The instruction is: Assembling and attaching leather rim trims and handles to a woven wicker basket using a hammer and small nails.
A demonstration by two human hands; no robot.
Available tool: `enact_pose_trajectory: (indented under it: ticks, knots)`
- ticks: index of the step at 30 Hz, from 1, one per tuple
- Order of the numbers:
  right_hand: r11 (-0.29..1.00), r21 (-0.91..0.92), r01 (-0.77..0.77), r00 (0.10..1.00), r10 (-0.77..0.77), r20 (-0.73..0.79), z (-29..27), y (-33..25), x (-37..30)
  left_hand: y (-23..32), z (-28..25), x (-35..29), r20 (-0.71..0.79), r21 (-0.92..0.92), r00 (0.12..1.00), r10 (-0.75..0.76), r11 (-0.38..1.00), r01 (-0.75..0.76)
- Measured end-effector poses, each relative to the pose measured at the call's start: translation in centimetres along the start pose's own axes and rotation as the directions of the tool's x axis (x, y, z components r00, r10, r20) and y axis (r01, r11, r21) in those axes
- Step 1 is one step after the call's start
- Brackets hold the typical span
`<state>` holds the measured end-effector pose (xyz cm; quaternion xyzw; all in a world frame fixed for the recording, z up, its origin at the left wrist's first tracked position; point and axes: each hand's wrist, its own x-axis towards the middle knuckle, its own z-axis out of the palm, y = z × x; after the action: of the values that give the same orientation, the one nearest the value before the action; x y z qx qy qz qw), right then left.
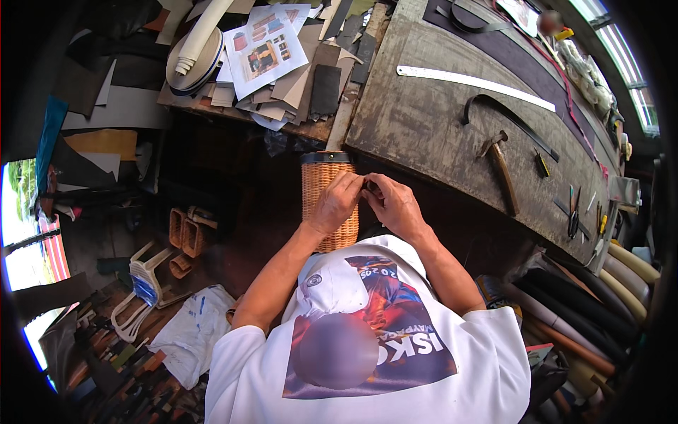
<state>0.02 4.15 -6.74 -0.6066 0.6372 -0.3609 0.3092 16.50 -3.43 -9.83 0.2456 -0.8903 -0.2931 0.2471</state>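
Observation:
A tall woven wicker basket (311, 191), tan with a black rim band, stands upright in front of me, partly hidden by my left hand and forearm. My left hand (335, 203) is closed in a pinch at the basket's right side, just below the rim. Close beside it, my right hand (395, 203) is pinched too, its fingertips almost meeting those of the left. Between the fingertips shows a small dark piece, too small and covered to name. On the workbench to the right lie a hammer (506, 180) with a wooden handle and a curved black strap (510, 120).
The worn workbench (417, 116) also holds a white ruler (473, 86), scissors (573, 213) and small tools. Printed sheets (263, 56) lie over leather scraps at the back. Left are a white plastic chair (143, 286) and smaller wicker baskets (192, 237). Rolled material (565, 307) fills the right.

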Motion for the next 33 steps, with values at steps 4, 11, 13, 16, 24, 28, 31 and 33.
enact_pose_trajectory:
  ticks: [4, 11, 13, 16, 24, 28, 31, 33]
  knots:
    - [0.989, 0.002, -0.15, 0.986, 0.15, -0.07, -4.5, 2.7, -0.8, -3.5, -0.9, 0.4, -0.015, -0.055, 0.991, -0.135, 0.989, 0.134]
    - [0.602, -0.548, -0.581, 0.773, 0.198, -0.602, -18.7, 18.7, -5.5, -8.3, -2.2, 1.8, -0.078, -0.224, 0.935, -0.346, 0.92, 0.321]
    - [0.573, -0.42, -0.704, 0.701, 0.467, -0.538, -19.1, 20.2, -6.6, -8.6, -1.9, 1.9, -0.065, -0.235, 0.916, -0.395, 0.899, 0.371]
    - [0.598, -0.483, -0.639, 0.754, 0.366, -0.545, -18.3, 22.2, -8.1, -8.7, -1.8, 2.0, -0.073, -0.247, 0.936, -0.344, 0.915, 0.318]
    - [0.613, -0.556, -0.562, 0.79, 0.197, -0.581, -16.8, 18.8, -7.9, -9.5, -1.0, 0.9, -0.103, -0.192, 0.967, -0.231, 0.959, 0.209]
    - [0.898, -0.162, -0.408, 0.826, 0.288, -0.485, -10.8, 7.8, -6.6, -9.6, -0.2, -0.1, -0.157, -0.087, 0.973, -0.167, 0.984, 0.155]
    - [0.998, -0.005, -0.057, 0.937, 0.052, -0.346, -4.6, 3.1, -5.8, -9.4, 0.4, -0.1, -0.221, -0.068, 0.966, -0.135, 0.99, 0.123]
    - [0.974, -0.218, 0.054, 0.977, -0.097, -0.191, -2.9, -0.5, -4.1, -9.4, 0.4, -0.4, -0.223, -0.076, 0.963, -0.154, 0.987, 0.14]
